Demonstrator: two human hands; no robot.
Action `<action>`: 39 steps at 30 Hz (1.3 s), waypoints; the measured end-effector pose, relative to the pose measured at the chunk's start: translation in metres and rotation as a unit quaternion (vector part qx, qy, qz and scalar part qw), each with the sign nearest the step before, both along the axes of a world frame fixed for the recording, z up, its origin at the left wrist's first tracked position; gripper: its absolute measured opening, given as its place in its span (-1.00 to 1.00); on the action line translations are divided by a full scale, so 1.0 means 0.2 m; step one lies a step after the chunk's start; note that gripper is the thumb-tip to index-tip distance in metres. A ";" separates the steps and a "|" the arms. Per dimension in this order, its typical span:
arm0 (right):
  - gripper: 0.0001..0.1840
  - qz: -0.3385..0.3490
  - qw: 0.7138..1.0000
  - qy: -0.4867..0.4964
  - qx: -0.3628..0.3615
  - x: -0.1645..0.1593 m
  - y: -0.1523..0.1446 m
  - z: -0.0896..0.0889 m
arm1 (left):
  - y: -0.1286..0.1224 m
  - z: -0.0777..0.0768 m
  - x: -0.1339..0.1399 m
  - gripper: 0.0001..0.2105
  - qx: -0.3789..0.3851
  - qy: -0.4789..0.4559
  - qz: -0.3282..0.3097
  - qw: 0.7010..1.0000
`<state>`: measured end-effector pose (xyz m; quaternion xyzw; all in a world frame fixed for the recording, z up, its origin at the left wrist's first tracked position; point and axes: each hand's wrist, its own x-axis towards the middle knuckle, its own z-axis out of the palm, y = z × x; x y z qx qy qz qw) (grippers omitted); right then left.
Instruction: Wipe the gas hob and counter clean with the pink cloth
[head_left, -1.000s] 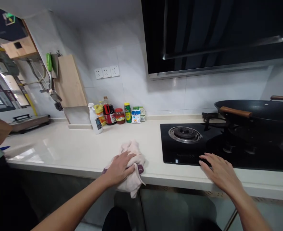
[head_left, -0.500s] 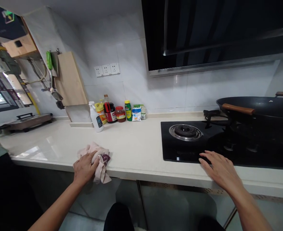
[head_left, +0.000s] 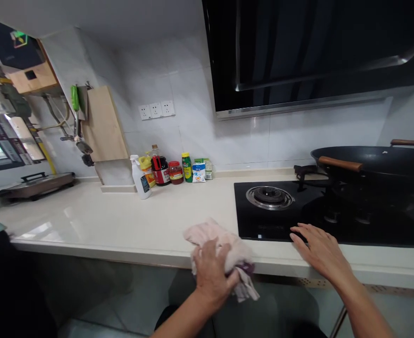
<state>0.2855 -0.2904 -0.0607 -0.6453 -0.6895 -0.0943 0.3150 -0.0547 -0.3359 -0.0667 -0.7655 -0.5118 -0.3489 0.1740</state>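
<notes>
Pale pink cloth (head_left: 238, 251) lies bunched up at the front edge of the white counter (head_left: 122, 220), just left of the black stove top (head_left: 280, 225). Part of it hangs down over the edge, and a purple bit shows near the thumb. The left hand (head_left: 211, 272) is on top and holds the cloth, with its fingers bent and spread over it. The picture is a bit blurry there, so I cannot tell how hard it squeezes.

The right hand (head_left: 319, 246) holds nothing. Its fingers are loose and a little apart, and they reach over the front edge of the stove top. On the stove top is a round burner (head_left: 269, 197), and to the right of it sits a big black wok (head_left: 397, 162) with wooden handles.

Against the back wall, a white spray bottle (head_left: 141, 178) stands near a dark sauce bottle (head_left: 160, 170), a jar with a red lid (head_left: 175, 173), a green bottle with a yellow cap (head_left: 187, 169) and a small white and blue packet (head_left: 199, 173). A wooden cutting board (head_left: 104, 124) hangs on the left. Over the stove top is a black range hood (head_left: 316, 51).
</notes>
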 end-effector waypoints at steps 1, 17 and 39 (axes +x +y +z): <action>-0.47 0.003 1.000 0.013 0.000 0.00 0.00 0.00 | 0.00 -0.02 0.09 -0.45 -0.008 0.006 -0.025 1.000; -0.33 0.191 0.980 0.051 -0.028 -0.36 -0.33 0.03 | 0.00 0.17 0.33 -0.16 -0.200 0.020 -0.364 0.910; -0.39 0.196 0.975 -0.107 0.019 -0.82 -0.23 0.13 | 0.45 0.24 -0.32 -0.61 -0.177 -0.229 -0.123 0.949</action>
